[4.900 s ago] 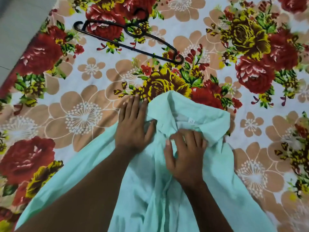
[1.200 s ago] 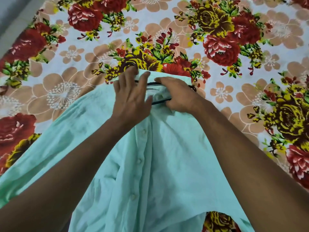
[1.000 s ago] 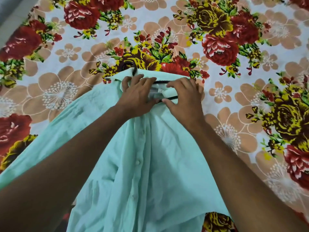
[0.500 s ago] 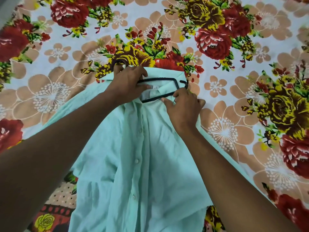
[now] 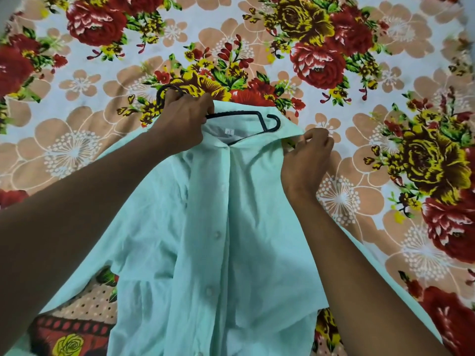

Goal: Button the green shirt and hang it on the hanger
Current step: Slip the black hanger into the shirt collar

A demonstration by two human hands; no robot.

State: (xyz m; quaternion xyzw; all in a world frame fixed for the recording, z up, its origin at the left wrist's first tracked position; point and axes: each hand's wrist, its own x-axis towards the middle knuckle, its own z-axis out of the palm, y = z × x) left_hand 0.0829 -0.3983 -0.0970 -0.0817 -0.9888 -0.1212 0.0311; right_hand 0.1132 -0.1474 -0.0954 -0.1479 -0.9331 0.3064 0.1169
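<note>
The pale green shirt point(image 5: 221, 227) lies buttoned, front up, on the flowered bedsheet, collar away from me. A black plastic hanger point(image 5: 246, 116) sits partly inside the neck opening; its right arm end sticks out over the collar and its hook shows beyond my left hand. My left hand point(image 5: 183, 124) grips the hanger at its neck by the left side of the collar. My right hand point(image 5: 305, 155) pinches the shirt's right collar and shoulder edge. The hanger's left arm is hidden under hand and cloth.
A flowered bedsheet point(image 5: 359, 73) with red, yellow and tan blooms covers the whole surface around the shirt. A darker patterned cloth point(image 5: 74, 327) shows at the lower left under the shirt's hem.
The hanger has shifted so its right end pokes out of the collar. My right hand moved right to the shirt's shoulder edge; my left hand now grips the hanger near its hook.
</note>
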